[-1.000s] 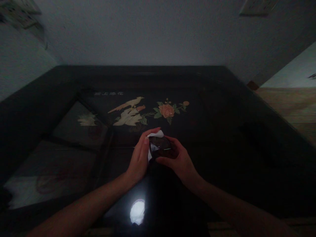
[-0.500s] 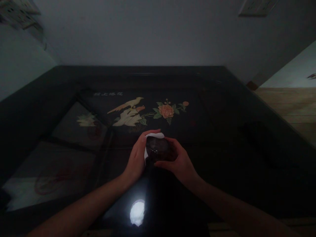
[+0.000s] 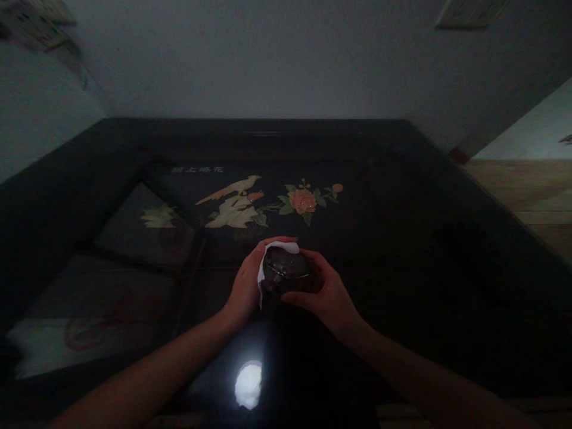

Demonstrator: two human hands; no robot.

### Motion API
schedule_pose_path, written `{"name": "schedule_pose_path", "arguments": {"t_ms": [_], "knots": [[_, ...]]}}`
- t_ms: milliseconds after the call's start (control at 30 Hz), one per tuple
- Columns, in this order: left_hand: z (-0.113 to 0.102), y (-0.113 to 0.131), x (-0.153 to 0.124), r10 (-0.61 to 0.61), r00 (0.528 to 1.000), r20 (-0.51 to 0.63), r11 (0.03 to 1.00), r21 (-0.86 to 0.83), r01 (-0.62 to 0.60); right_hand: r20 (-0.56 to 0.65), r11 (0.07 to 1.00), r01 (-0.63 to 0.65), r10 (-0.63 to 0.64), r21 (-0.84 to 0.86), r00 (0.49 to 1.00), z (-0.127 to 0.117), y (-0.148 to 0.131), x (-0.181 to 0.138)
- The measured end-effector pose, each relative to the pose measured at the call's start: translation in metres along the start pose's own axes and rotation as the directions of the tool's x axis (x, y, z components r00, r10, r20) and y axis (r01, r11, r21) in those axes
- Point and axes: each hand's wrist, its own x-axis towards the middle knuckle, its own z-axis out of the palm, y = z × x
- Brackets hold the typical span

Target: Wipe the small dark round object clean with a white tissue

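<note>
My left hand is closed round a thin white tissue, pressing it against the far and left sides of a dark, glossy, rounded object. On the right side of that object, my right hand grips it with the thumb in front and the fingers behind. Shine on its surface suggests glass or hard plastic, but the dim light hides its exact kind. Both hands are above the middle of a shiny black table.
Inlaid in the tabletop are a bird, a flower and several written characters. A bright lamp reflection shows near the front. The wall stands behind the table, with a socket plate at upper right. Wooden floor lies to the right.
The glossy object has turned slightly between my hands, and its highlights have shifted. More of the white tissue hangs down at its left side. Both hands keep nearly the same place.
</note>
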Motion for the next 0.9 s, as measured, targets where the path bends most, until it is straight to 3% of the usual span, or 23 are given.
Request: {"name": "schedule_pose_path", "arguments": {"t_ms": [67,133,167,233,300,333,400,500,600,667,700,767,833,900], "knots": [[0.002,-0.002,-0.002,0.004,1.000,-0.027,1.000,-0.003,-0.005,0.001,1.000,0.016,-0.016,0.010,1.000,0.000,0.000,0.001],[0.002,-0.002,-0.007,0.161,0.986,-0.027,0.979,0.131,-0.157,0.000,1.000,0.021,-0.021,0.008,1.000,-0.001,0.000,0.001],[0.002,-0.001,-0.009,0.285,0.959,0.002,0.931,0.237,-0.277,-0.002,1.000,0.017,-0.017,0.006,1.000,-0.001,0.000,0.001],[0.001,0.001,-0.011,0.498,0.856,0.138,0.750,0.428,-0.504,-0.007,1.000,0.000,0.000,0.005,1.000,-0.002,0.000,0.001],[0.000,0.002,-0.012,0.574,0.775,0.264,0.608,0.497,-0.619,-0.017,1.000,-0.019,0.019,0.006,1.000,-0.003,0.001,0.001],[-0.001,0.003,-0.011,0.571,0.773,0.277,0.606,0.493,-0.625,-0.020,1.000,-0.023,0.023,0.005,1.000,-0.003,0.001,0.001],[-0.002,0.004,-0.008,0.504,0.840,0.201,0.730,0.420,-0.539,-0.013,1.000,-0.019,0.019,-0.007,1.000,-0.002,0.001,0.000],[-0.001,0.005,-0.002,0.224,0.974,0.043,0.965,0.130,-0.228,0.011,1.000,0.013,-0.013,-0.025,1.000,0.000,0.000,-0.001],[0.002,0.004,0.003,-0.069,0.997,0.024,0.992,-0.103,0.071,0.015,1.000,0.010,-0.010,-0.018,1.000,0.001,-0.001,-0.001],[0.003,0.003,0.002,-0.109,0.994,0.005,0.988,-0.105,0.109,0.009,1.000,-0.012,0.012,-0.008,1.000,0.001,-0.001,0.000],[0.004,0.003,0.001,-0.064,0.998,-0.013,0.996,-0.056,0.064,0.004,1.000,-0.022,0.022,-0.005,1.000,0.000,-0.001,0.001],[0.004,0.002,-0.004,0.154,0.988,-0.019,0.979,0.136,-0.150,-0.009,0.999,-0.037,0.037,-0.002,0.999,-0.001,0.000,0.002],[0.002,0.002,-0.008,0.400,0.913,0.073,0.846,0.354,-0.399,-0.016,0.999,-0.049,0.049,0.002,0.999,-0.002,0.000,0.002],[0.000,0.002,-0.011,0.541,0.818,0.196,0.683,0.465,-0.563,-0.010,0.999,-0.049,0.049,0.006,0.999,-0.002,0.000,0.001]]}}
